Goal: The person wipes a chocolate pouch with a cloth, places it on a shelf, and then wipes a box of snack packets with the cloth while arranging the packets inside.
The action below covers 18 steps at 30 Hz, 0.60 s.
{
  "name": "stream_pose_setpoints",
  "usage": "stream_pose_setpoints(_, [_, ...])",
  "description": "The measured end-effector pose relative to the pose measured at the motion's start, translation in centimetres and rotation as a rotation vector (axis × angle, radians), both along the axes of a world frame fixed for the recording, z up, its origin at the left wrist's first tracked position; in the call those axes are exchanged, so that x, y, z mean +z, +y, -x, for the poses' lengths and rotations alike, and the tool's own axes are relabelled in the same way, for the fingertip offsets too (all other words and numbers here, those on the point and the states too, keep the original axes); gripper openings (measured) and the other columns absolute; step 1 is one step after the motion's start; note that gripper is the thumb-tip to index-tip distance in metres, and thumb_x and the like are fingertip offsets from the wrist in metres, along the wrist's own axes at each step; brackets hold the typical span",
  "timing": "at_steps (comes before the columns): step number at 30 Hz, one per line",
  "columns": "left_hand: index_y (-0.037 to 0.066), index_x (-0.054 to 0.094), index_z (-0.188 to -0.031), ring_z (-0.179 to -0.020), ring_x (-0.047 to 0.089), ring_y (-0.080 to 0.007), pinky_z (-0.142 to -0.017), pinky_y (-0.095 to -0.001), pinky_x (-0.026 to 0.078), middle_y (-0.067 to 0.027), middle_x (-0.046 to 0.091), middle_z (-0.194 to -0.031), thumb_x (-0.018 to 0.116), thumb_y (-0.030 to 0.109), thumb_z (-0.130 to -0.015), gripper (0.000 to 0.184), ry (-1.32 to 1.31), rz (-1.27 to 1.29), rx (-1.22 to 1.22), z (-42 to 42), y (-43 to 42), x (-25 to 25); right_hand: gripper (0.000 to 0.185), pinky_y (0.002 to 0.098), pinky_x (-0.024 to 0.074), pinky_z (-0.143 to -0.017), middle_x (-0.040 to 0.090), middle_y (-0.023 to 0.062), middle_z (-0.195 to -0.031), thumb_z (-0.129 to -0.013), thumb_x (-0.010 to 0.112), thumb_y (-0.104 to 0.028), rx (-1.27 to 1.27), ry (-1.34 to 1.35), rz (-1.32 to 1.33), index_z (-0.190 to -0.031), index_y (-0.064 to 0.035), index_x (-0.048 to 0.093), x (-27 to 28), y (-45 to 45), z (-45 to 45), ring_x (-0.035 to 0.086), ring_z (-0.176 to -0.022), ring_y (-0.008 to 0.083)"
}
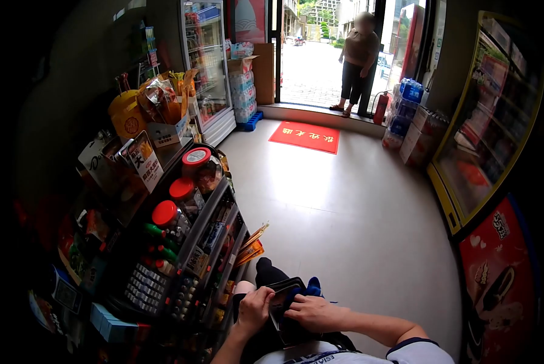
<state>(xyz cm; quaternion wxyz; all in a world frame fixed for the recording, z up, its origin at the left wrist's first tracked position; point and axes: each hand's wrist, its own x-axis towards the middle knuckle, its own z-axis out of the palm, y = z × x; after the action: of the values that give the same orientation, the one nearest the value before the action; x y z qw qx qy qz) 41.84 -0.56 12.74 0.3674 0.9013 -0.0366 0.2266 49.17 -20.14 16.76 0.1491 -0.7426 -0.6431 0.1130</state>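
Low in the head view, both hands are close together in front of my body. My left hand point(255, 310) is closed, its thumb and fingers pinching the near left edge of a dark, flat, wallet-like thing with a pale rim point(289, 284). My right hand point(314, 313) has curled fingers pressed against dark material beside it; what these fingers grip is hidden. Just beyond the right hand shows a bright blue piece point(312, 286), whose kind I cannot make out. Dark clothing behind the hands blends with the dark thing.
On the left stands a snack rack point(202, 242) with red-lidded jars point(166, 213). A glass-door fridge point(206, 60) and bottled-water packs point(243, 97) stand beyond. A red mat point(305, 137) lies before the doorway, where a person point(360, 54) stands. A yellow-framed cooler point(490, 121) is right.
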Motion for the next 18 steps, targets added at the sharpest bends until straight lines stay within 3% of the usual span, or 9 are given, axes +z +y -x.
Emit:
stream_pose_setpoints(3, [0.006,0.06,-0.089,-0.071,0.062,-0.0365,-0.063,-0.0442,0.048,-0.0143,0.063,-0.079,0.059,0.01,-0.091,0.005,-0.01,0.016,-0.012,0.0,0.1,0.1,0.027,0.0348,0.0489,-0.088,0.06,0.0098,-0.108,-0.081,0.058,-0.009,-0.064,-0.074,-0.443,-0.107,-0.0033,0.063,0.1,0.5,0.7,0.054,-0.106,0.0265])
stream_pose_setpoints(6, [0.006,0.06,-0.089,-0.07,0.061,-0.0363,-0.063,-0.0442,0.048,-0.0142,0.063,-0.078,0.059,0.01,-0.092,0.006,-0.015,0.026,0.019,0.1,0.1,-0.1,0.033,0.0353,0.0483,-0.092,0.058,0.0114,-0.115,-0.081,0.058,-0.009,-0.128,-0.217,-0.364,-0.113,-0.0021,0.061,-0.8,0.3,0.2,0.052,-0.114,0.028])
stream_pose_setpoints(7, [0.005,0.06,-0.089,-0.07,0.061,-0.0363,-0.063,-0.0441,0.048,-0.0141,0.063,-0.078,0.059,0.01,-0.092,0.006,-0.011,0.019,0.016,0.1,0.2,-0.2,0.027,0.034,0.0492,-0.087,0.059,0.01,-0.107,-0.079,0.058,-0.009,-0.107,-0.295,-0.43,-0.105,-0.0033,0.062,-0.5,0.5,0.1,0.055,-0.104,0.027])
stream_pose_setpoints(11, [0.005,0.059,-0.089,-0.07,0.061,-0.0363,-0.062,-0.0437,0.048,-0.0139,0.063,-0.078,0.058,0.01,-0.092,0.006,-0.01,0.006,0.01,0.2,0.2,-0.1,0.014,0.0325,0.0482,-0.075,0.057,0.0048,-0.087,-0.074,0.061,-0.012,-0.055,-0.172,-0.202,-0.088,-0.0087,0.058,-2.3,0.0,0.5,0.054,-0.088,0.0226])
stream_pose_setpoints(14, [0.004,0.058,-0.09,-0.071,0.061,-0.036,-0.062,-0.0436,0.047,-0.0141,0.062,-0.078,0.058,0.009,-0.092,0.005,-0.024,-0.029,0.016,0.2,0.0,0.0,0.02,0.0328,0.0481,-0.075,0.057,0.005,-0.086,-0.072,0.063,-0.014,-0.006,-0.083,-0.212,-0.09,-0.0084,0.059,-2.0,-0.4,-0.2,0.054,-0.087,0.0231])
stream_pose_setpoints(16, [0.005,0.056,-0.092,-0.073,0.062,-0.0355,-0.063,-0.0431,0.047,-0.0144,0.062,-0.079,0.057,0.005,-0.091,0.002,-0.024,-0.047,-0.005,0.2,0.1,-0.2,0.033,0.0368,0.0489,-0.085,0.06,0.0083,-0.094,-0.066,0.066,-0.003,-0.043,0.177,-0.302,-0.099,-0.0087,0.061,-0.7,-1.0,-0.9,0.057,-0.094,0.0303])
stream_pose_setpoints(18, [0.005,0.057,-0.096,-0.073,0.063,-0.0346,-0.063,-0.0424,0.049,-0.0126,0.062,-0.082,0.056,-0.002,-0.086,0.012,-0.211,-0.012,-0.061,-0.2,-0.1,-0.4,0.042,0.0394,0.0493,-0.088,0.061,0.0103,-0.097,-0.064,0.061,0.005,-0.148,0.374,-0.384,-0.103,-0.0108,0.063,2.1,-2.1,-1.5,0.058,-0.099,0.0334])
